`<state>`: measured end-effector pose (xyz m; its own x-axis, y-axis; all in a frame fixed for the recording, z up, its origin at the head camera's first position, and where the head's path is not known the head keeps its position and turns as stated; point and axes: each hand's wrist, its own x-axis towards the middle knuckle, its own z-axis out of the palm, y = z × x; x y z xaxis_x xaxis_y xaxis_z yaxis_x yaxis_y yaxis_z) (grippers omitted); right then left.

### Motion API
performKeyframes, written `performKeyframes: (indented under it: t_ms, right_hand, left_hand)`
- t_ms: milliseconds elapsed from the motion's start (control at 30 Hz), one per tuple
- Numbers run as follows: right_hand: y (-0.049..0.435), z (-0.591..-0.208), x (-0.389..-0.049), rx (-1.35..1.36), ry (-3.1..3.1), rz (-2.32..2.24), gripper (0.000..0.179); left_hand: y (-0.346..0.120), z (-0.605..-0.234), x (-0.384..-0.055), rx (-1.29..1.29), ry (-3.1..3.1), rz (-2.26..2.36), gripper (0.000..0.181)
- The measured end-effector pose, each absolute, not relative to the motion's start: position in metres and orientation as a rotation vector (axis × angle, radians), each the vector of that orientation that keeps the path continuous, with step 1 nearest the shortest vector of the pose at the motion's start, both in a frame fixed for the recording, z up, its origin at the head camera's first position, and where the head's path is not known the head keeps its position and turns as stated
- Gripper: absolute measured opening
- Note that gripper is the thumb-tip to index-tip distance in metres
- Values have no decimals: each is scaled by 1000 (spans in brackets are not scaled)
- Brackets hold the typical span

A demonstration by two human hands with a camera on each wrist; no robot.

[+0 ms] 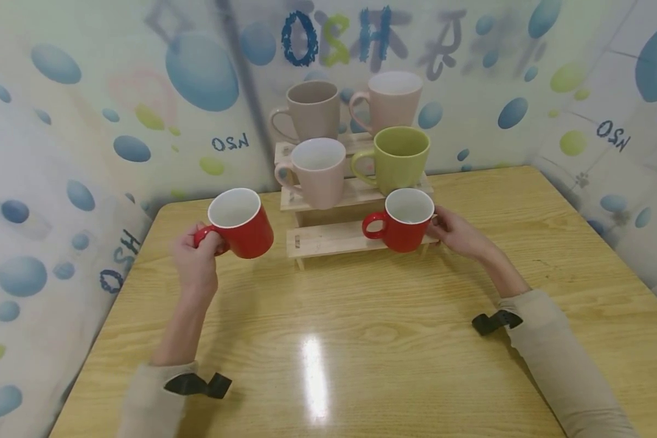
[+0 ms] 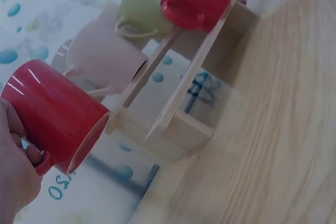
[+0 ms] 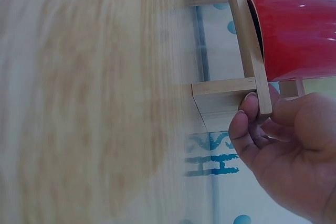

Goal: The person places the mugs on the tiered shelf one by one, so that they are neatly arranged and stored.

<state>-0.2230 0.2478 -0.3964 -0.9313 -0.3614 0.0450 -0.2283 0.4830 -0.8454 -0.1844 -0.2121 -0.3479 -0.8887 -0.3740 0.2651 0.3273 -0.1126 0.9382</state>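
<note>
My left hand holds a red mug by its handle, raised left of a three-tier wooden rack. The mug is white inside and slightly tilted. At the rack's right end, my right hand grips the bottom shelf's end; the right wrist view shows thumb and curled fingers pinching the board. A second red mug stands on that shelf, close to the right hand, its handle toward the left. In the left wrist view, the held mug is apart from the rack.
On the middle tier stand a pale pink mug and a green mug. The top tier bears a grey-beige mug and another pink mug. A patterned wall rises behind the wooden table.
</note>
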Motion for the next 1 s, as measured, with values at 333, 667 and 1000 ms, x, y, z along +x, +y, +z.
performKeyframes:
  t_ms: [333, 667, 1000]
  right_hand:
    - [248, -397, -223, -532, 2580, -1446, 35]
    - [248, -399, -224, -539, 2584, -1440, 35]
    - [250, -399, -225, -543, 2572, -1449, 35]
  left_hand:
    - [-184, -355, -176, -42, -1878, -2045, 25]
    - [-161, -369, -182, -100, -1922, -2082, 25]
    - [-141, -382, -192, -183, -1951, -2119, 26]
